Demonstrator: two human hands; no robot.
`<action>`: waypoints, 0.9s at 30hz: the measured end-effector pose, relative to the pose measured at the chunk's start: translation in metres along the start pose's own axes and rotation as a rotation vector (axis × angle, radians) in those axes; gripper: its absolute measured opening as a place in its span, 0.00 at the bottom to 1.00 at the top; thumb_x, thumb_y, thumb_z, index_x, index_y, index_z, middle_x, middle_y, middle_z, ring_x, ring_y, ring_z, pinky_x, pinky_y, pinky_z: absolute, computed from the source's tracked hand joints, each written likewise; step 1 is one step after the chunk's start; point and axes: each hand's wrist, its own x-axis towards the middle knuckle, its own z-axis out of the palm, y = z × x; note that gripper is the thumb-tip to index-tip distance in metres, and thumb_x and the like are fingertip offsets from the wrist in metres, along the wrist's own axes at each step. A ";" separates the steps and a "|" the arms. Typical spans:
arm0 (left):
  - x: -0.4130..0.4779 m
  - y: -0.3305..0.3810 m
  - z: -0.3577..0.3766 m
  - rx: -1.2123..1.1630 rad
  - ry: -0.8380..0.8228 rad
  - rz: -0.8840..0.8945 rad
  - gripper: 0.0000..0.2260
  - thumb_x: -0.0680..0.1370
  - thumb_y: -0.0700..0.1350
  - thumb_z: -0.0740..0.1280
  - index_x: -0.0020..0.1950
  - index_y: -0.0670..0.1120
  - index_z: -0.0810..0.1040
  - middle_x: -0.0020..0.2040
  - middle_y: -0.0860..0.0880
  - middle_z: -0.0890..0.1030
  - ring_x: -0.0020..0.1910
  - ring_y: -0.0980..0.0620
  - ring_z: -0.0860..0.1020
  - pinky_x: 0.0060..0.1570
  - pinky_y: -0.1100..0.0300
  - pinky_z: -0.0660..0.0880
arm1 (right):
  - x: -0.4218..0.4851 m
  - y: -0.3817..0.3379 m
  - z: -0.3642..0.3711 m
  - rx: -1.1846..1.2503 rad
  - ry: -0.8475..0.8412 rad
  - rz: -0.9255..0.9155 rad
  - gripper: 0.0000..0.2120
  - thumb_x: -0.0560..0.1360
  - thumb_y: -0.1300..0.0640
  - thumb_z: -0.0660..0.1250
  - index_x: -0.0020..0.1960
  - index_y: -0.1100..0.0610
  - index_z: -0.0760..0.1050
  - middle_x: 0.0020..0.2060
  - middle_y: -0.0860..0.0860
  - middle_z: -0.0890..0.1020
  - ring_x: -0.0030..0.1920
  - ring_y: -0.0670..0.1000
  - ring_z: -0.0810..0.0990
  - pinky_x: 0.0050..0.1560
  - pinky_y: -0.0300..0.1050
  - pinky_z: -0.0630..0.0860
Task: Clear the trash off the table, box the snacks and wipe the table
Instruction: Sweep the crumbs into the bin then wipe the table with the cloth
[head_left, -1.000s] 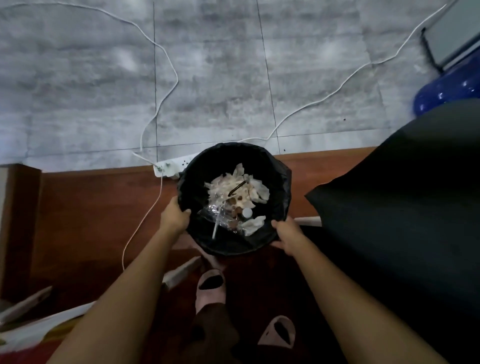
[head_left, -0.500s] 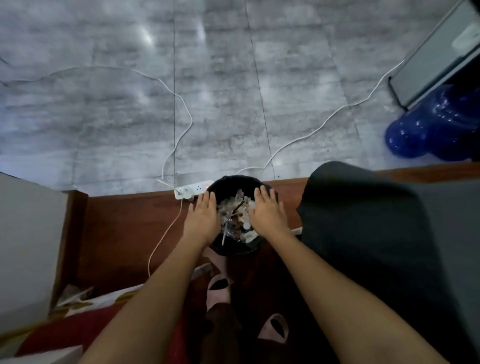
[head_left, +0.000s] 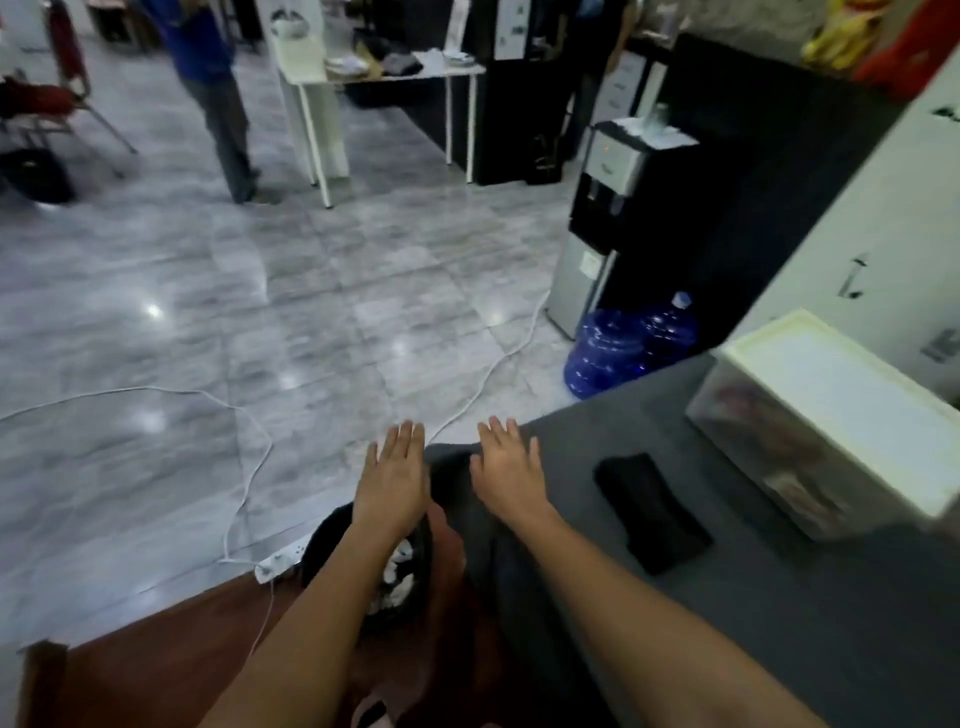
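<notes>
My left hand (head_left: 393, 475) and my right hand (head_left: 509, 470) are both raised in front of me, palms down, fingers straight, holding nothing. Below my left forearm the black trash bin (head_left: 402, 577) stands on the floor with white crumpled trash inside; my arm hides most of it. To the right is the table under a dark grey cloth (head_left: 779, 613). On it lies a folded black cloth (head_left: 652, 512), and a clear storage box with a cream lid (head_left: 836, 415) stands near the right edge.
A white power strip (head_left: 278, 561) and its cords lie on the grey tiled floor left of the bin. A water dispenser (head_left: 605, 218) and blue water jugs (head_left: 623, 345) stand beyond the table. A person (head_left: 218, 93) stands at the far left by a white table (head_left: 384, 78).
Both hands let go of the trash bin and lifted away, fingers spread. My view swung up from the bin to the room and the table on the right.
</notes>
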 end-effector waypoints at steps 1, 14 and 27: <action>0.001 0.020 -0.001 0.004 0.007 0.060 0.25 0.82 0.46 0.51 0.77 0.41 0.49 0.78 0.43 0.51 0.77 0.46 0.50 0.74 0.49 0.48 | -0.010 0.021 -0.009 -0.019 0.021 0.042 0.27 0.80 0.53 0.54 0.77 0.57 0.55 0.77 0.51 0.56 0.77 0.53 0.50 0.73 0.60 0.50; 0.010 0.148 0.056 0.099 -0.339 0.435 0.27 0.83 0.51 0.50 0.78 0.43 0.43 0.79 0.45 0.43 0.77 0.46 0.44 0.74 0.47 0.44 | -0.089 0.167 -0.033 0.053 -0.135 0.509 0.31 0.81 0.47 0.55 0.78 0.50 0.45 0.78 0.55 0.46 0.77 0.59 0.47 0.73 0.61 0.51; 0.049 0.151 0.084 0.124 -0.383 0.706 0.29 0.82 0.56 0.46 0.78 0.43 0.42 0.78 0.45 0.41 0.77 0.47 0.40 0.74 0.49 0.40 | -0.093 0.169 -0.009 -0.099 0.070 0.687 0.29 0.79 0.54 0.57 0.76 0.39 0.51 0.65 0.57 0.67 0.61 0.59 0.68 0.60 0.56 0.66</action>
